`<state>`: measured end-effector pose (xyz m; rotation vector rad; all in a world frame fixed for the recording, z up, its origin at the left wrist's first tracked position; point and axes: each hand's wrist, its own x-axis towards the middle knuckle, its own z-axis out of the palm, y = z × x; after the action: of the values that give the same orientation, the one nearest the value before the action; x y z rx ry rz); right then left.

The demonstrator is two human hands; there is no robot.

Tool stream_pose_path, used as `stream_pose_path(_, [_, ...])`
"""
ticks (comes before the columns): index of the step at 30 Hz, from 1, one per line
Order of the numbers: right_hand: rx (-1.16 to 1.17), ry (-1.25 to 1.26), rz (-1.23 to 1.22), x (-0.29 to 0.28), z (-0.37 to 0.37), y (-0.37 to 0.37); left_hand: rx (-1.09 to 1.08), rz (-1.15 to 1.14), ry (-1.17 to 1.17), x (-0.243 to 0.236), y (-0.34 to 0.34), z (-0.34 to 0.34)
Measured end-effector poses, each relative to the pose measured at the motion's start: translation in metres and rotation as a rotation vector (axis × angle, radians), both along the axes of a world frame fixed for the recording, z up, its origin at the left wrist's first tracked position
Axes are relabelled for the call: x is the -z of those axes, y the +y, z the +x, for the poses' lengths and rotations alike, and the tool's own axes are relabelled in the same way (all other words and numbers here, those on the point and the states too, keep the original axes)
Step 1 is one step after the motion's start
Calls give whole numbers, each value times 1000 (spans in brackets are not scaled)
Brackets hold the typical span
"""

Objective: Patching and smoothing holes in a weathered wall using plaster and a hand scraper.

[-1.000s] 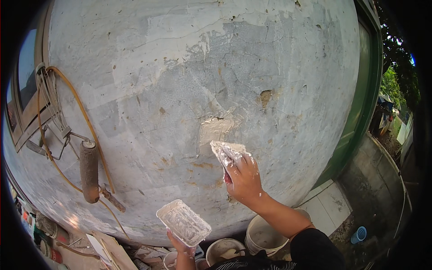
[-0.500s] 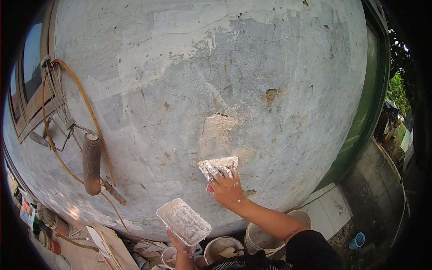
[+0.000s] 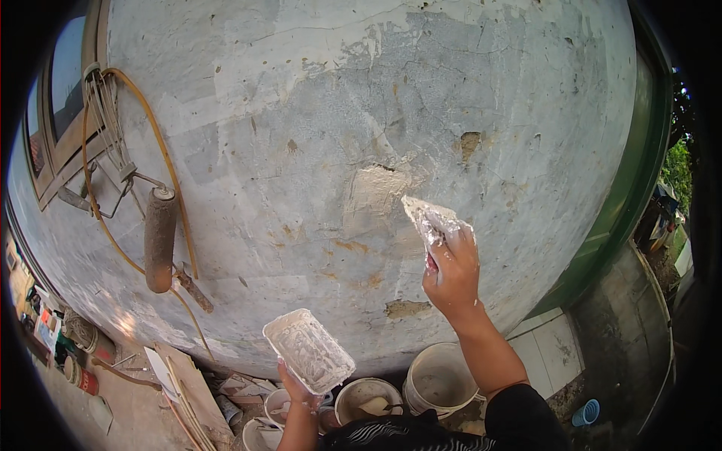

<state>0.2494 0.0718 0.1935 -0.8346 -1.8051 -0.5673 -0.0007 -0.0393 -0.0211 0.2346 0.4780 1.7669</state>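
Scraper at the edge of a pale patch, tray held low

Scraper (image 3: 430, 213), caked with filler, sits at the right edge of the pale patch (image 3: 374, 194) on the wall (image 3: 248, 169). Right hand (image 3: 454, 272) closed firmly round it, fingers smeared. Whether the blade touches the wall, the angle doesn't let me say.

Left hand (image 3: 299, 391) curled under and round the near side of the tray (image 3: 336, 381), which is tilted, its inside thinly coated.

Risks, my judgement: slick fingers could let the scraper twist and gouge the soft patch. Loose filler on the blade could drop. The tray, gripped at one side, could tip if the wrist turns. A step back among the buckets (image 3: 444, 346) could upset one.

Count: one scraper, one tray, one pale patch; two larger broken spots (image 3: 470, 145) in the wall; one paint roller (image 3: 160, 240) hanging left; four pale buckets showing below; one blue plastic container (image 3: 587, 412), far right.
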Motion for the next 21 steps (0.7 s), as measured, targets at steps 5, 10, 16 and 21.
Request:
stream_pose_path(5, [2, -14, -2, -11, -28, 27, 6, 3, 38, 3, 3, 3])
stream_pose_path(10, [-45, -137, -22, 47, -58, 44, -37, -44, 14, -9, 1, 7])
stream_pose_path(16, [-67, -250, -214, 104, -47, 27, -45, -26, 27, -12, -1, 7])
stream_pose_path(21, [-105, -324, -339, 109, -29, 10, -42, -15, 79, -8, 1, 6])
